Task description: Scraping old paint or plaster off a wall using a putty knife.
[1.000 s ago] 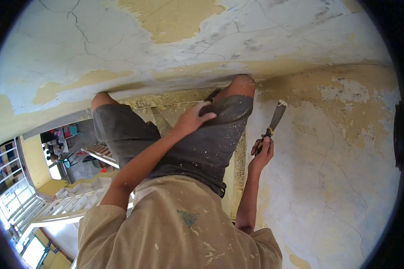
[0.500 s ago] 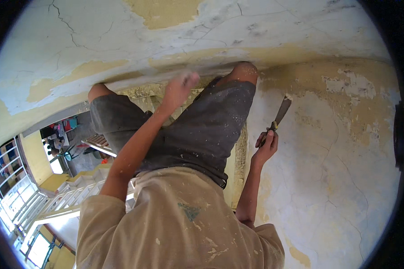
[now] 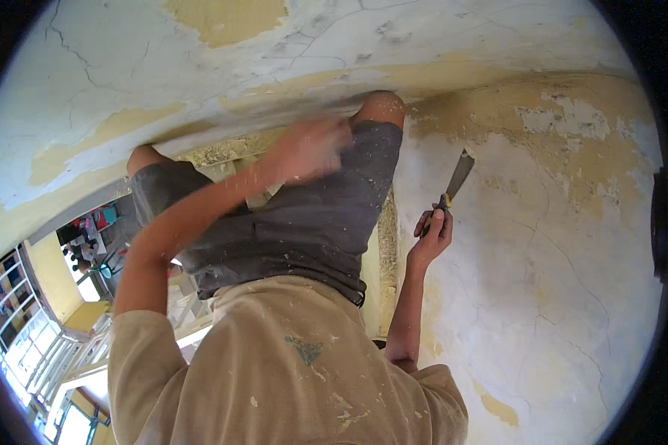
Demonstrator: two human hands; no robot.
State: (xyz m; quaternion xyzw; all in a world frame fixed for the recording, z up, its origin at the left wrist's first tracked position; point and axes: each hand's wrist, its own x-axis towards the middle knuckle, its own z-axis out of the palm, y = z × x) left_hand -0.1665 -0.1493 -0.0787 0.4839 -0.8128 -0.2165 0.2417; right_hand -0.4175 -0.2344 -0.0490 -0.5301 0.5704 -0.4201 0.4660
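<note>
I saw the right hand (image 3: pixel 432 236) with its grip closed around the dark handle of a putty knife (image 3: pixel 453 185), fingers wrapped from below. The blade pointed up and slightly right, its flat metal tip lying against or just off the wall (image 3: pixel 557 282); I could not tell whether it touched. That wall was patchy, with cracked pale plaster and areas of yellow paint (image 3: pixel 571 141) showing near the top right.

The left hand (image 3: pixel 312 148) was raised in front of the grey shorts (image 3: pixel 312 222), near the right knee (image 3: pixel 380 107). It was blurred by motion, so I could not tell whether its grip was open or closed, and I saw nothing in it.

The person wore a beige shirt (image 3: pixel 289 363) flecked with pale spots. Both knees were pressed close to a second surface (image 3: pixel 200 67) overhead, also cracked and peeling, with a yellow patch (image 3: pixel 226 18) at the upper edge. Pieces of a pale wooden frame (image 3: pixel 193 297) showed beneath the legs. At the lower left, far below, I saw windows (image 3: pixel 11 311) and a yellow wall section (image 3: pixel 52 278).
</note>
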